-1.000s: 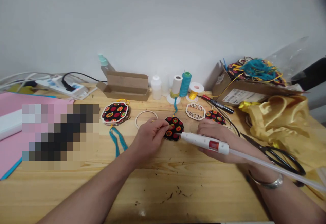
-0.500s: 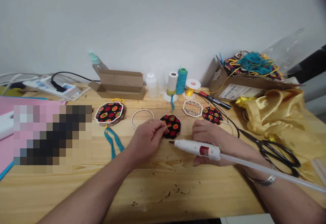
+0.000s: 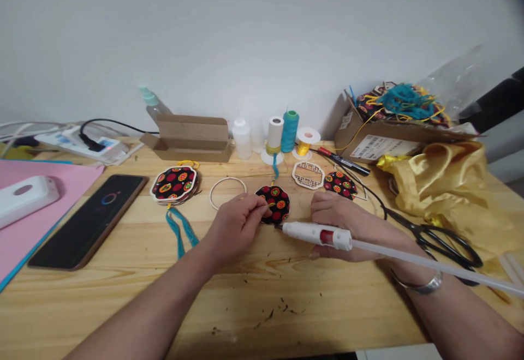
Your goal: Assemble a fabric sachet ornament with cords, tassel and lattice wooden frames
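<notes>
My left hand (image 3: 235,226) pinches the left edge of a round fabric piece (image 3: 277,203), black with red and green dots, lying on the wooden table (image 3: 254,300). A teal cord runs up from that piece. My right hand (image 3: 344,223) grips a white glue gun (image 3: 317,234) with a long clear glue stick (image 3: 434,266) trailing right. The gun's tip sits just below the fabric piece's lower edge.
Around lie a stack of similar fabric pieces (image 3: 174,184) with teal ribbon, a wooden ring (image 3: 227,192), a carved wooden disc (image 3: 308,174), thread spools (image 3: 290,131), black scissors (image 3: 438,240), yellow cloth (image 3: 446,185), cardboard boxes (image 3: 192,136), a phone (image 3: 90,221), and a pink sheet (image 3: 33,207).
The glue gun's tip drew back from the fabric piece, dipped lower, and now sits close under its edge again. My left hand keeps its pinch.
</notes>
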A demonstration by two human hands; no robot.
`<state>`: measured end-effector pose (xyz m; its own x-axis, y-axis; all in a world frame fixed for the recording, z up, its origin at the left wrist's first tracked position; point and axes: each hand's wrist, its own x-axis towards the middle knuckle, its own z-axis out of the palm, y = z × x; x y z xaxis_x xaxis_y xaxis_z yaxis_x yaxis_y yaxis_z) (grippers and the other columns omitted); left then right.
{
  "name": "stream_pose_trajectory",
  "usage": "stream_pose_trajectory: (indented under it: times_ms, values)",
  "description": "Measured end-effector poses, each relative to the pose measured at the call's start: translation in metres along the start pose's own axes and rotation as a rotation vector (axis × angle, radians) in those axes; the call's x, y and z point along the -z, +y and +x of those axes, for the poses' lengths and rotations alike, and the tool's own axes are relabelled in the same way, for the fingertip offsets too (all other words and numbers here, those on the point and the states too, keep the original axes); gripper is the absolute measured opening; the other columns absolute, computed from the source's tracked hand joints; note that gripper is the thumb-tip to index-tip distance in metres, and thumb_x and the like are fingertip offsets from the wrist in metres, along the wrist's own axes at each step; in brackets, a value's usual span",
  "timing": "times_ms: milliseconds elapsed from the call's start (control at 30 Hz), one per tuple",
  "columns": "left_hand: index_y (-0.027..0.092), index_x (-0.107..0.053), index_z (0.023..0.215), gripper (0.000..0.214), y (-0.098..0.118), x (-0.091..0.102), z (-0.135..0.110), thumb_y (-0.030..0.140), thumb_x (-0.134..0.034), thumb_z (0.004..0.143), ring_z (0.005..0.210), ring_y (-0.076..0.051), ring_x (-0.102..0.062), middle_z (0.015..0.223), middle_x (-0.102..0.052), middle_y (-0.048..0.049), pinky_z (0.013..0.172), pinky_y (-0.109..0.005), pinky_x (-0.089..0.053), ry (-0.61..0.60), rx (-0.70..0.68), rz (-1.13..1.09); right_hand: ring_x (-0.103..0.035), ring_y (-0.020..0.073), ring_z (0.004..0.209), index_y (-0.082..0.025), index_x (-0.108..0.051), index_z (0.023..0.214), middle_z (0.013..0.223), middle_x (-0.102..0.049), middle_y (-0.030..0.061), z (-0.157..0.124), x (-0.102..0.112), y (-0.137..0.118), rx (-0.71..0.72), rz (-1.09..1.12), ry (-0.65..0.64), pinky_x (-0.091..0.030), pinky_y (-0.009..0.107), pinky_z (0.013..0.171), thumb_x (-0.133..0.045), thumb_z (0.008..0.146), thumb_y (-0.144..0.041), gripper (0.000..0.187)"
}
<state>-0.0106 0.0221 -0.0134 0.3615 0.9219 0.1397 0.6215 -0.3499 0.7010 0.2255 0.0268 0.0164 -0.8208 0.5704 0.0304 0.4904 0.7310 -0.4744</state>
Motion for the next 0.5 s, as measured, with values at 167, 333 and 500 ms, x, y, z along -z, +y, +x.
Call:
stream_pose_trajectory:
  times_ms: [167, 333, 500]
  values:
    - [0.02, -0.06, 0.079, 0.021, -0.0001, -0.0003, 0.0011, 0.024, -0.042, 0.087, 0.072, -0.015, -0.059, 0.077, -0.066, -0.0018, 0.067, -0.027, -0.043, -0.023, 0.007, 0.013, -0.05, 0.016, 0.074, -0.017, -0.056, 0.066, 0.072, -0.059, 0.0026, 0.0, 0.002, -0.0012, -0.007, -0.007, -0.007, -0.036, 0.034, 0.079, -0.061, 0.077, -0.036, 0.022]
    - [0.019, -0.06, 0.08, 0.021, -0.001, -0.001, 0.0015, 0.025, -0.042, 0.087, 0.072, -0.015, -0.059, 0.077, -0.066, -0.0018, 0.066, -0.027, -0.042, -0.033, 0.019, 0.013, -0.053, 0.0175, 0.08, -0.018, -0.059, 0.072, 0.079, -0.062, 0.0038, -0.0003, 0.0022, 0.0009, 0.001, 0.0, 0.001, -0.035, 0.035, 0.083, -0.061, 0.077, -0.032, 0.015]
    - [0.02, -0.061, 0.08, 0.021, -0.0015, 0.0, 0.0016, 0.025, -0.042, 0.087, 0.072, -0.016, -0.059, 0.077, -0.067, -0.002, 0.067, -0.027, -0.043, -0.034, 0.026, 0.018, -0.053, 0.018, 0.077, -0.018, -0.06, 0.071, 0.074, -0.061, 0.0045, -0.0013, 0.0009, 0.0046, 0.0, 0.019, 0.022, -0.037, 0.035, 0.077, -0.062, 0.076, -0.037, 0.02]
